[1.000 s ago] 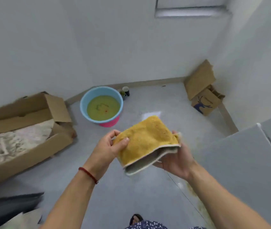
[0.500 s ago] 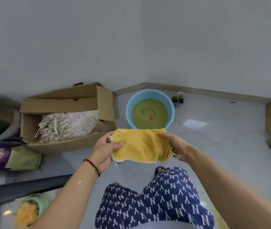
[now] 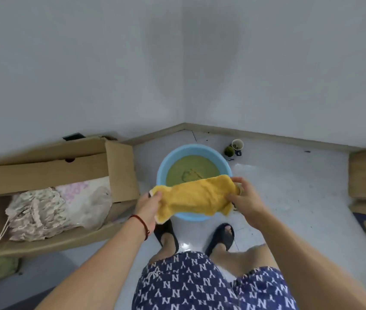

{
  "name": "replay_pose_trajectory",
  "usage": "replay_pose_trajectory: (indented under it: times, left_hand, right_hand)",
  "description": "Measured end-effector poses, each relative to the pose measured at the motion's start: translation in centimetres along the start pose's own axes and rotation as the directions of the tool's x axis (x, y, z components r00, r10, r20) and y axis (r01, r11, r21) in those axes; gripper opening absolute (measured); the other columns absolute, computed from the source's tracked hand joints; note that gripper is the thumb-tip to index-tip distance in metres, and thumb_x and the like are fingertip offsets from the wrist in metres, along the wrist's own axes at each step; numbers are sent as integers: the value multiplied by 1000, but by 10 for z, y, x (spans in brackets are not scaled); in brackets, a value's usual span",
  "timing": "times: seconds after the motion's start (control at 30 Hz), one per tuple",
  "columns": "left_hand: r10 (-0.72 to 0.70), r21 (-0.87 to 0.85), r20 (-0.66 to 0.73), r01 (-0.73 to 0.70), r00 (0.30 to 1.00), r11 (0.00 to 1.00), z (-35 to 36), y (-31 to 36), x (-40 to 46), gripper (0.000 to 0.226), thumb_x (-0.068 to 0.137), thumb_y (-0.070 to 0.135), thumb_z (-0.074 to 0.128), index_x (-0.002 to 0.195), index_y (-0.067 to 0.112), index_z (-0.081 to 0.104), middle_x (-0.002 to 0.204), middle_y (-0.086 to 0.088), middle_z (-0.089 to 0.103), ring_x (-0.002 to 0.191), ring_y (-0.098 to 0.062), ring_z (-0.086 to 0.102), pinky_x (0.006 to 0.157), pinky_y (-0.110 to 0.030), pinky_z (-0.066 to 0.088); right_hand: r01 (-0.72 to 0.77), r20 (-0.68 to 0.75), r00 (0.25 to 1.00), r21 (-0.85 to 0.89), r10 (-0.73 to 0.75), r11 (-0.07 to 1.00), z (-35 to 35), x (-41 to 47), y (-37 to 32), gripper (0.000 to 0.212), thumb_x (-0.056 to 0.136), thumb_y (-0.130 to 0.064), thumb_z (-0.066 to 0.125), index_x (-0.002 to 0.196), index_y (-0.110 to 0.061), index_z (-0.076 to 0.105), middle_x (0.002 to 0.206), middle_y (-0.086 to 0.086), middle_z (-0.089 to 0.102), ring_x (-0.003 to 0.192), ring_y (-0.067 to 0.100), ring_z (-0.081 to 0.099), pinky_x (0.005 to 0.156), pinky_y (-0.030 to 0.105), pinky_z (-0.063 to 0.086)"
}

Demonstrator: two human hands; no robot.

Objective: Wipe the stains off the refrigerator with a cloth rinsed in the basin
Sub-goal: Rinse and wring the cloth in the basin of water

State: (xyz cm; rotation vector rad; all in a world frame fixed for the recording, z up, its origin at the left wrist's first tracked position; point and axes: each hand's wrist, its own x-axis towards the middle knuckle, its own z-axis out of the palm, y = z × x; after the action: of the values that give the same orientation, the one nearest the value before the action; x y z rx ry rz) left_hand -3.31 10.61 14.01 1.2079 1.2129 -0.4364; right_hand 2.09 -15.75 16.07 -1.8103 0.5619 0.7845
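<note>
Basin (image 3: 164, 166) near rim behind cloth (image 3: 195, 196)

The folded yellow terry cloth (image 3: 196, 196) now hangs directly over the round blue plastic basin (image 3: 163, 170) of murky green water (earlier it was short of it). The person now stands at the basin, both black slippers (image 3: 220, 234) in view.

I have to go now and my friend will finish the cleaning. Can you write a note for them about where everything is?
Left hand grips one end of the yellow cloth; right hand grips the other end.
The cloth is stretched over the blue basin, which stands on the floor and holds murky green-yellow water.
Done: cloth brought to the basin.
Left: dip, rinse and wring the cloth, then wipe the refrigerator, which is out of view.
</note>
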Motion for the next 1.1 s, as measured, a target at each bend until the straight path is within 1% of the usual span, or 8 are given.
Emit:
replay_pose_trajectory:
  times: [0.23, 0.4, 0.5, 0.57, 0.8, 0.9, 0.97, 1.1]
  left_hand:
    - [165, 516, -15, -134, 986, 846, 75, -10, 127, 34, 101, 16, 41, 128, 36, 36, 108, -4, 60, 93, -25, 60, 87, -47, 55]
    - [290, 646, 89, -277, 953, 711, 118, -75, 267, 88, 89, -16, 39, 146, 50, 30, 145, 5, 42, 119, -20, 55, 88, -28, 50]
    - [325, 857, -78, -103, 943, 505, 140, -120, 332, 56, 100, 26, 48, 146, 53, 29, 139, -7, 32, 120, -33, 44, 93, -48, 48]
    - [251, 894, -205, 76, 946, 442, 160, -137, 356, 46, 97, 58, 36, 143, 52, 32, 145, -11, 25, 124, -38, 37, 93, -54, 44]
    - [-69, 409, -533, 329, 843, 851, 213, -136, 398, 69, 95, 73, 29, 150, 31, 25, 140, -19, 33, 127, -42, 41, 90, -52, 39]
    - [-218, 183, -471, 336, 855, 924, 217, -135, 407, 84, 83, 83, 43, 150, 32, 38, 139, -18, 50, 120, -41, 57, 90, -51, 51]
    - [-321, -6, -317, 337, 892, 942, 213, -135, 403, 91, 69, 91, 53, 135, 29, 59, 115, -9, 71, 92, -34, 72, 62, -41, 60]
    - [-246, 114, -196, 272, 949, 956, 202, -116, 397, 53, 95, 67, 50, 97, 17, 67, 84, -9, 73, 66, -29, 70, 59, -41, 59]
  right_hand:
    - [272, 72, 959, -498, -273, 823, 24, 169, 45, 54, 92, 5, 47, 128, -34, 46, 117, 1, 50, 84, 25, 58, 71, 43, 54]
    - [183, 79, 981, -662, -175, 727, 61, 301, 130, 60, 91, 6, 50, 143, -23, 41, 138, 8, 41, 101, 19, 54, 77, 28, 49]
    - [212, 103, 960, -875, -260, 436, 103, 346, 169, 65, 92, -7, 53, 150, -25, 32, 158, 15, 23, 139, 39, 33, 99, 50, 48]
    - [272, 164, 954, -827, -252, 492, 128, 362, 187, 60, 101, -29, 48, 154, -36, 23, 161, 6, 18, 143, 35, 25, 100, 60, 46]
    - [-144, -291, 956, -586, -42, 797, 171, 401, 207, 55, 102, -57, 40, 150, -29, 40, 161, 5, 23, 139, 40, 28, 103, 64, 38]
    - [-190, -175, 969, -96, 172, 977, 184, 405, 201, 52, 102, -57, 46, 147, -29, 46, 155, 11, 40, 134, 39, 44, 112, 58, 42]
    - [-241, -53, 966, 164, 253, 956, 188, 401, 194, 50, 94, -65, 52, 133, -33, 58, 134, 5, 66, 116, 29, 64, 102, 54, 55]
    - [15, -41, 999, -204, -24, 979, 181, 396, 177, 45, 100, -62, 52, 104, -18, 66, 97, 7, 76, 96, 32, 70, 84, 35, 54]
